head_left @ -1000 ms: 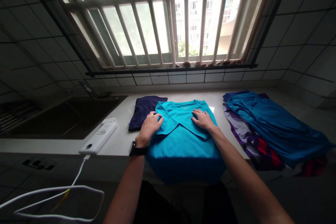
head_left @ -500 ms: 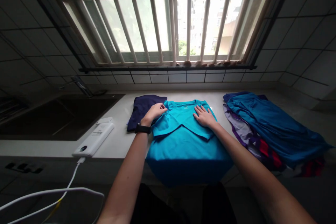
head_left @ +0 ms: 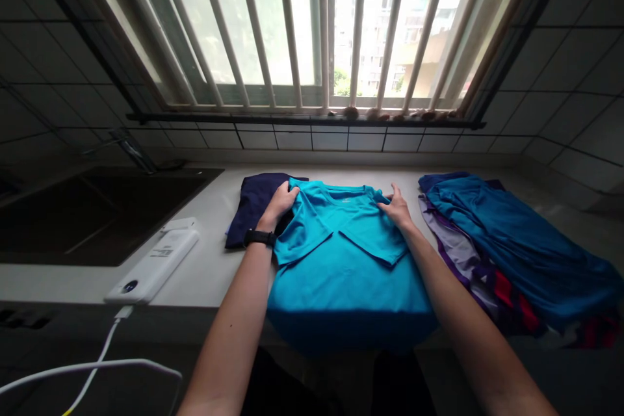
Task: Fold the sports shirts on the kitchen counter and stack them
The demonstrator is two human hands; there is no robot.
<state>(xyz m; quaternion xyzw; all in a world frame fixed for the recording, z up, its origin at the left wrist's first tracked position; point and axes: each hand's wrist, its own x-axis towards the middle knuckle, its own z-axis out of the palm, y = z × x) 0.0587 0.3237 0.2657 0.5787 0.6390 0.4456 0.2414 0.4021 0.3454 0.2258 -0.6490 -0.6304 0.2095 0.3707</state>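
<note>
A turquoise T-shirt (head_left: 341,279) lies on the white counter with its collar toward the window. Its two sleeves are folded in over the chest, and its lower part hangs over the front edge. My left hand (head_left: 280,203), with a black band on the wrist, pinches the shirt at the left shoulder. At the right shoulder, my right hand (head_left: 397,209) grips the fabric between thumb and fingers, one finger pointing up. A folded dark navy garment (head_left: 253,208) lies just left of the shirt, partly behind my left hand.
On the right is a pile of clothes with a blue garment (head_left: 517,240) on top. A white power bank (head_left: 153,266) with a cable (head_left: 104,341) lies at left, beside the dark sink (head_left: 97,214). The barred window (head_left: 312,39) is behind the counter (head_left: 205,279).
My right hand has gone from lying flat on the shirt to gripping its right shoulder. My left hand has shifted slightly up and left, pulling the left shoulder outward. The view has tilted a little.
</note>
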